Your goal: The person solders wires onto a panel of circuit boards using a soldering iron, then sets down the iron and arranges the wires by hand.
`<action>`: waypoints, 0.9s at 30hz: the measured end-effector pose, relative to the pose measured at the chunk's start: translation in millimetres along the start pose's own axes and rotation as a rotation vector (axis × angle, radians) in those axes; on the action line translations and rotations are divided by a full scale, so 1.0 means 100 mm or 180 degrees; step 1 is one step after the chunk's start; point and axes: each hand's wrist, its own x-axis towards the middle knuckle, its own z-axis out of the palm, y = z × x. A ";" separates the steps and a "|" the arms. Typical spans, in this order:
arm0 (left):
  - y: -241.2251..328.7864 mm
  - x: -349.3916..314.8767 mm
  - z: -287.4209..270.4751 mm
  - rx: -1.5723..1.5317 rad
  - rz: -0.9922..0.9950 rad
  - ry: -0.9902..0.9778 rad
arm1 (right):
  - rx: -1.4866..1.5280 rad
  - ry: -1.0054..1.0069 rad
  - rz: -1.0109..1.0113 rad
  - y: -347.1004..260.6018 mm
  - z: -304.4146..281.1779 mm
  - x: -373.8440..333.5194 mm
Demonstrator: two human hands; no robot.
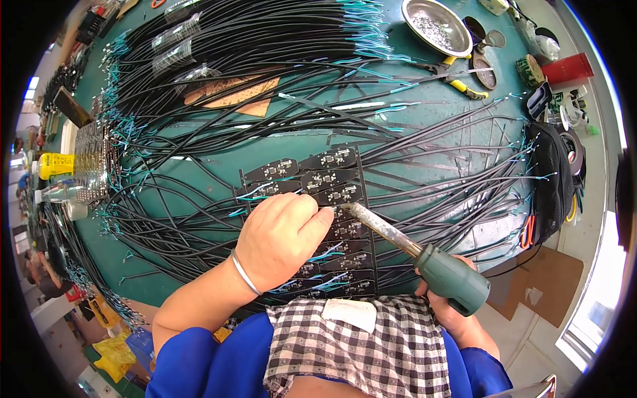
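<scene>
A panel of black circuit boards lies in front of me, with thin blue and white wire ends across several of its boards. Over its middle, my left hand is closed, thumb and fingers pressed together; what they pinch is hidden under them. My right hand grips the dark green handle of a soldering iron, partly hidden behind it. The iron's tip meets the panel right beside my left fingertips; whether it touches a board I cannot tell.
Black cables in a thick bundle lie at the back; loose cables spread left and right. A metal bowl and yellow-handled pliers are at the back right. A black pouch and orange-handled scissors sit at the right edge.
</scene>
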 end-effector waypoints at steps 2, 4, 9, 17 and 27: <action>0.01 0.01 0.01 0.0008 0.0027 0.0016 | 0.0044 0.0107 0.0025 0.03 0.02 -0.02; 0.01 0.01 0.01 0.0024 0.0035 0.0023 | 0.0036 0.0021 0.0005 0.05 0.03 -0.01; 0.00 0.02 0.01 0.0006 0.0034 0.0013 | -0.0062 -0.0071 -0.0056 0.01 0.01 0.03; 0.00 0.02 0.02 -0.0036 0.0011 0.0000 | -0.0524 0.0151 -0.0179 0.08 -0.05 -0.03; 0.03 0.03 0.02 -0.0018 -0.0032 0.0034 | 0.0081 -0.0220 0.0185 -0.09 -0.15 -0.01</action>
